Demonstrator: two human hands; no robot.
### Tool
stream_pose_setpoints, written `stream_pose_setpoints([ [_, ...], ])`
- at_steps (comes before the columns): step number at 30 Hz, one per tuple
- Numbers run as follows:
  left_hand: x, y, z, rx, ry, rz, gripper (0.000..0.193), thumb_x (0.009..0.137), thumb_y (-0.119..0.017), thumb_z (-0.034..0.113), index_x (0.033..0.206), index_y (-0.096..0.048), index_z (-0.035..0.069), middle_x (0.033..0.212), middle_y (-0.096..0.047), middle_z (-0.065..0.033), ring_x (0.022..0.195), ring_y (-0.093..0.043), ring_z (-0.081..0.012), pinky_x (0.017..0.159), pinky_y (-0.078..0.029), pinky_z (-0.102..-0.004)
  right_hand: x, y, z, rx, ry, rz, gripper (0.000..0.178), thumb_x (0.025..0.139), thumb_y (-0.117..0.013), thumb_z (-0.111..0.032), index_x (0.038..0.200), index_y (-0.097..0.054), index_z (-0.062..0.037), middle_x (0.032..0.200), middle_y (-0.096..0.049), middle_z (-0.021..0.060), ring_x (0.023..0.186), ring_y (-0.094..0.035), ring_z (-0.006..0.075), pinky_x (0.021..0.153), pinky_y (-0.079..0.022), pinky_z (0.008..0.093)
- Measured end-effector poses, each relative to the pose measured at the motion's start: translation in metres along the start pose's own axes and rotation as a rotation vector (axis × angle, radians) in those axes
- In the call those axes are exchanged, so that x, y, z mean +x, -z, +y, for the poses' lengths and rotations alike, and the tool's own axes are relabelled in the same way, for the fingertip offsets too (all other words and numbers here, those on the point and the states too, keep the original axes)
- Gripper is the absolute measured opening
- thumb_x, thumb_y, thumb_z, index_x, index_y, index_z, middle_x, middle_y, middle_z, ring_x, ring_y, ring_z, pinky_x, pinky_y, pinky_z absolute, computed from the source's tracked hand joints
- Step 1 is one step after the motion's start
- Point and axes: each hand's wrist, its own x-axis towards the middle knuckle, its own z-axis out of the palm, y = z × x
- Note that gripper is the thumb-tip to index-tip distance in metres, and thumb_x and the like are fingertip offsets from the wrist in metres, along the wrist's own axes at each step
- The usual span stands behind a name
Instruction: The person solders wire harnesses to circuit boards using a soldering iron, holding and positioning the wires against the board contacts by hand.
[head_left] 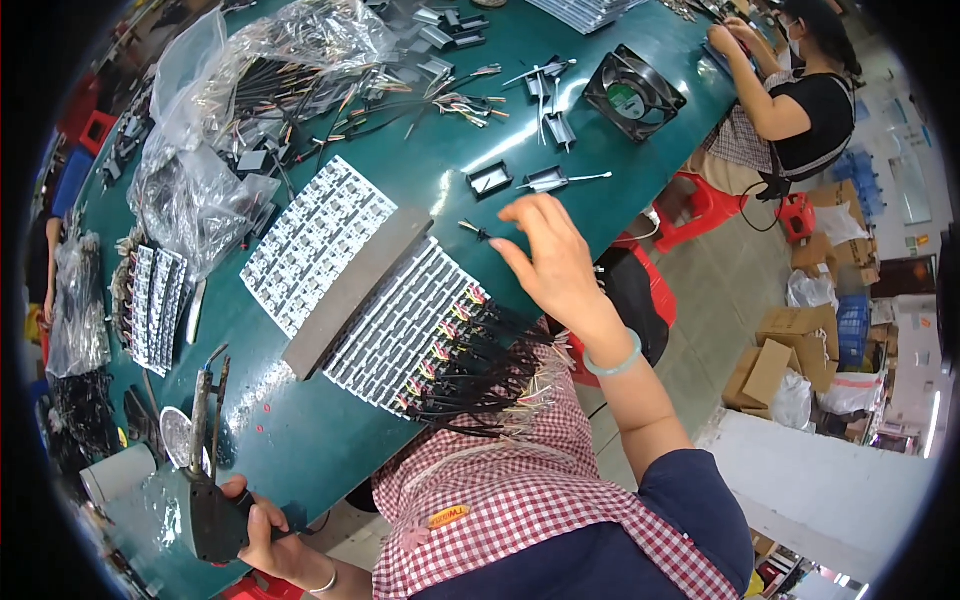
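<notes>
At the lower left, my left hand (265, 540) is wrapped round the black handle of a soldering gun (215, 520), whose metal barrel points up and away over the table. My right hand (545, 260) reaches over the table with thumb and fingers apart and nothing between them. Just left of its fingertips lies a short dark cable end (474, 230) with thin bare wires. A panel of small circuit boards with rows of black wires (410, 330) lies between my hands. Beside it is a grey bar (360, 290), and beyond that a white panel of small circuit boards (320, 245).
Small grey housings (490, 180) and a black fan (633, 93) sit beyond my right hand. Plastic bags (190, 200) and loose cables cover the far left. Another stack of board strips (157, 300) lies left. A co-worker (800, 100) sits at the far right, near a red stool (700, 212).
</notes>
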Motion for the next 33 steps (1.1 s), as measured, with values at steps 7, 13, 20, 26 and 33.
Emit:
stream_pose_setpoints([
  [7, -0.004, -0.032, -0.009, -0.039, -0.045, -0.07, 0.056, 0.079, -0.065, 0.0, 0.131, -0.046, -0.006, 0.117, -0.061, -0.022, 0.049, -0.045, -0.0103, 0.046, -0.036, -0.0196, 0.012, -0.038, -0.001, -0.043, -0.017, -0.045, 0.018, 0.081, -0.071, -0.007, 0.095, -0.06, -0.003, 0.102, -0.057, 0.0132, 0.095, -0.059, 0.033, 0.078, -0.05, 0.0414],
  [13, -0.006, -0.06, -0.015, -0.064, 0.037, -0.006, 0.059, 0.076, -0.068, 0.002, 0.13, -0.047, -0.008, 0.11, -0.061, -0.0226, 0.049, -0.047, -0.0124, 0.042, -0.035, -0.0218, 0.0, -0.013, -0.032, 0.477, -0.197, -0.006, 0.011, 0.087, -0.068, -0.002, 0.094, -0.062, 0.0015, 0.094, -0.057, 0.0119, 0.068, -0.057, 0.0218, 0.061, -0.047, 0.0319],
  [20, -0.01, -0.1, -0.015, 0.035, 0.366, -0.017, 0.058, 0.067, -0.082, 0.004, 0.12, -0.06, -0.004, 0.108, -0.067, -0.0175, 0.079, -0.065, -0.0192, 0.066, -0.054, -0.0289, -0.021, -0.017, -0.041, 0.731, -0.42, -0.019, 0.006, 0.087, -0.067, 0.001, 0.089, -0.062, 0.003, 0.09, -0.054, 0.0061, 0.072, -0.056, 0.0109, 0.058, -0.046, 0.0244],
  [26, -0.014, -0.115, -0.02, 0.054, 0.475, -0.151, 0.053, 0.073, -0.08, -0.002, 0.122, -0.061, -0.003, 0.11, -0.067, -0.0135, 0.103, -0.065, -0.0232, 0.094, -0.051, -0.0355, -0.029, -0.019, -0.045, 0.651, -0.483, 0.013, 0.007, 0.084, -0.068, 0.003, 0.085, -0.061, 0.0034, 0.089, -0.054, 0.006, 0.069, -0.052, 0.0093, 0.059, -0.044, 0.0233],
  [33, -0.01, -0.133, -0.022, 0.201, 0.414, -0.245, 0.032, 0.077, -0.078, -0.001, 0.107, -0.068, -0.001, 0.09, -0.069, -0.0046, 0.076, -0.062, -0.0149, 0.071, -0.051, -0.0299, -0.033, -0.026, -0.049, 0.602, -0.488, 0.086, 0.01, 0.079, -0.069, 0.005, 0.079, -0.059, 0.0023, 0.086, -0.054, 0.0049, 0.065, -0.048, 0.0078, 0.056, -0.04, 0.0228],
])
